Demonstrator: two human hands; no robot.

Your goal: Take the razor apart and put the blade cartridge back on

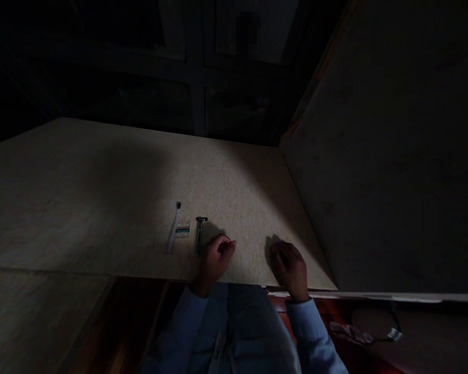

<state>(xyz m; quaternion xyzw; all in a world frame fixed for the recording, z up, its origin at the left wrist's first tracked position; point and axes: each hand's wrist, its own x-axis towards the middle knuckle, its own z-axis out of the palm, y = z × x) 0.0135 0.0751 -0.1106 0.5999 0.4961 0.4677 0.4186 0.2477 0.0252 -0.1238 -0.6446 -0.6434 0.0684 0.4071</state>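
My left hand (217,255) rests on the table near its front edge, fingers curled in and nothing visible in them. Just to its left lies a dark razor (199,235), head pointing away from me. Further left is a slim pale toothbrush (173,231) with a dark head, lying at a slant. Between the two sits a small clear case (183,230) with a teal-and-dark strip. My right hand (291,264) is also on the table, well apart from the left, its fingers curled loosely and no object showing in them.
The pale table (234,182) meets a tall dark panel (382,182) on the right. Behind it stands a dark framed window or cabinet (197,78). Another lower pale surface (35,311) is at the front left. A cord with a white tag (394,334) lies below right.
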